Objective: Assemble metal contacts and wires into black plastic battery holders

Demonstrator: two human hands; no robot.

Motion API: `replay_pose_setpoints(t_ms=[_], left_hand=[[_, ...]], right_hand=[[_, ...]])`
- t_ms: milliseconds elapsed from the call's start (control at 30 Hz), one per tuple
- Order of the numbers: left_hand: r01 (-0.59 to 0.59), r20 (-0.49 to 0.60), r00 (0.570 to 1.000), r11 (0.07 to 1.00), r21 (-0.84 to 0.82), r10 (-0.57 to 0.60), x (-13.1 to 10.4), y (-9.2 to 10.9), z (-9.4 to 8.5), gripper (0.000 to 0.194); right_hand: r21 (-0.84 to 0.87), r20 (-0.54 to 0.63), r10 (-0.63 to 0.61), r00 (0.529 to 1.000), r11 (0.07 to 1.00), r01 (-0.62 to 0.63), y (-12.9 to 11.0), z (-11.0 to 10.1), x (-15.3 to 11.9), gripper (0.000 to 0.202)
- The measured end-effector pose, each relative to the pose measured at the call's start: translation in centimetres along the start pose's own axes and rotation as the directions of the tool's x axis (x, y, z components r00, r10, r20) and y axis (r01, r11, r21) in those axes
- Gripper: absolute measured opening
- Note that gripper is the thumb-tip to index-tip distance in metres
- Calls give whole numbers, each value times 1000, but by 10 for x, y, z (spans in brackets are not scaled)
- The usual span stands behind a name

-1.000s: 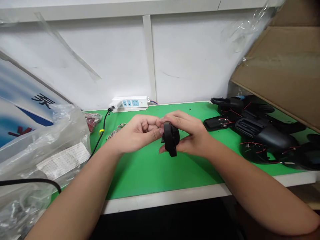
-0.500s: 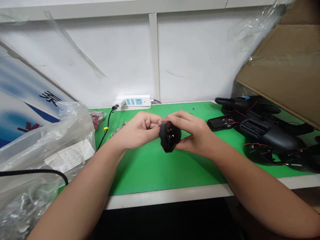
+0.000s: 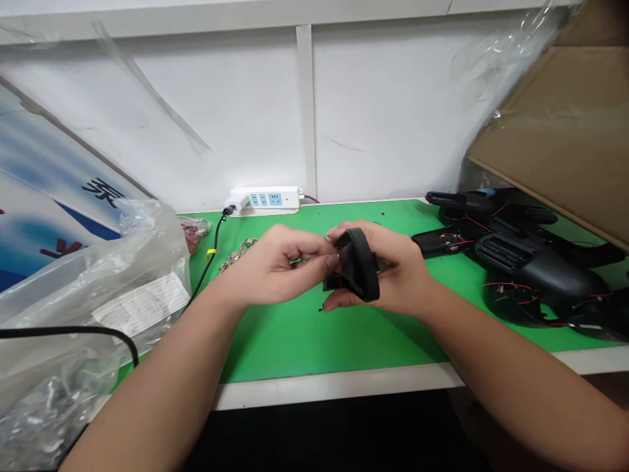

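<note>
My right hand (image 3: 393, 265) grips a black plastic housing (image 3: 362, 265) above the green mat, thumb on the far side and fingers beneath. The housing is turned so that its thick rim faces right and its hollow side faces left. My left hand (image 3: 295, 265) is pinched at the hollow side, thumb against forefinger. A tiny shiny bit shows at those fingertips, too small to name. Behind my left hand lies a small heap of shiny metal parts (image 3: 238, 254) on the mat.
Black plastic housings with red wires (image 3: 531, 262) are piled at the right, below a cardboard box (image 3: 555, 124). A white power strip (image 3: 268, 198) with a black cable stands at the back. Clear plastic bags (image 3: 147, 262) lie at the left, near a small bag of red parts (image 3: 194, 233).
The black housing has been turned in my right hand, its hollow side swinging from facing me to the left. My left fingertips have moved right, against its hollow side.
</note>
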State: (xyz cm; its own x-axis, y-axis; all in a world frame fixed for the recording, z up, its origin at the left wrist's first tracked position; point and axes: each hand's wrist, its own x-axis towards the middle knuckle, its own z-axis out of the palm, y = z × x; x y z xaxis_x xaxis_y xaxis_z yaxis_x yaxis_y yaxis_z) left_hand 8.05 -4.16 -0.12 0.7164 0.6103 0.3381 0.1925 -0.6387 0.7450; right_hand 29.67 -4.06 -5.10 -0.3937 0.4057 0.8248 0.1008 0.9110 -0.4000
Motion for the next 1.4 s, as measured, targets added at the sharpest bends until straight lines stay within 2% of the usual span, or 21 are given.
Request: replay_pose_setpoints(t_ms=[100,167,267,367,633,867,1033,1167,1267,1400], left_hand=[[-173,-20,983,963,207,181,-2,2,-2,22],[-230,-12,969,918,323,247,-4,4,-3,22],[-252,12,963,883,397,269,-5,7,-2,23],[-254,29,964,884,393,264,-6,9,-1,24],[-184,73,983,931,316,169,-4,11,-3,20],[-132,67,991,957,258,118,-3,7,-2,20],[40,86,995,992,117,-51,-2,3,-4,25],[34,62,997,996,87,-39,-3,3,-2,24],[84,71,994,996,27,-86,-4,4,0,21],[238,137,965,967,-87,-225,-2,3,-4,23]], right_hand=[[18,18,18,1000,1000,-18,0,1,-2,76],[30,23,28,999,999,-29,0,1,-3,78],[42,19,56,998,997,-57,-1,2,-3,75],[41,29,60,998,997,-61,-3,0,-2,73],[82,126,42,991,995,-52,-2,-7,2,63],[48,142,27,989,998,-35,0,-9,2,61],[-42,122,29,992,999,-24,1,-6,-2,63],[-85,87,30,996,996,-22,1,-4,-4,62],[-51,93,5,996,999,0,3,-4,-3,66],[13,63,-55,996,998,55,3,-3,-2,71]])
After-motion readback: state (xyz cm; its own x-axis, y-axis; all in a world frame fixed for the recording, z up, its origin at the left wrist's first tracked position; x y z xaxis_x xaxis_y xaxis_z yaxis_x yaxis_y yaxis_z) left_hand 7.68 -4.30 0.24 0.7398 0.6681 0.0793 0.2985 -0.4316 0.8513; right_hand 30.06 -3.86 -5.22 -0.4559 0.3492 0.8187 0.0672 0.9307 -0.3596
